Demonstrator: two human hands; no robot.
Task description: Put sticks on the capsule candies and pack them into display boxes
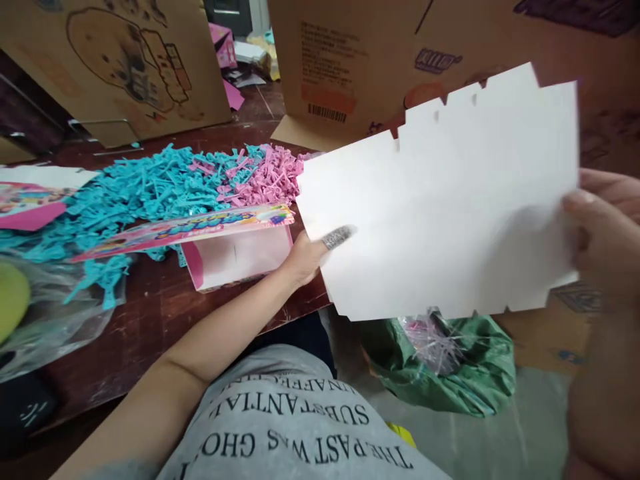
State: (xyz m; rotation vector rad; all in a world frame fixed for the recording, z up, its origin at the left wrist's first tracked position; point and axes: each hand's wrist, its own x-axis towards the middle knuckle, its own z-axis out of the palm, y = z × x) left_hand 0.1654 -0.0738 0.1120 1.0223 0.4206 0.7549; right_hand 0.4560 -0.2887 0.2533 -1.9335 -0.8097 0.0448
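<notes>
A flat white die-cut cardboard sheet (445, 200) with notched edges is held up in the air between both hands. My left hand (307, 257) pinches its lower left edge, thumb on the front. At the sheet's right edge, my right hand (603, 230) grips it with the thumb over the front. Just left of my left hand, a small pink-and-white folded box (235, 257) lies on the dark wooden table (150, 320).
Piles of blue plastic pieces (135, 190) and pink plastic pieces (265, 177) cover the table's middle. Large cardboard cartons (350, 60) stand behind. A green bag (450, 373) with clear plastic sits on the floor. Clear plastic wrapping (45, 320) lies at the left.
</notes>
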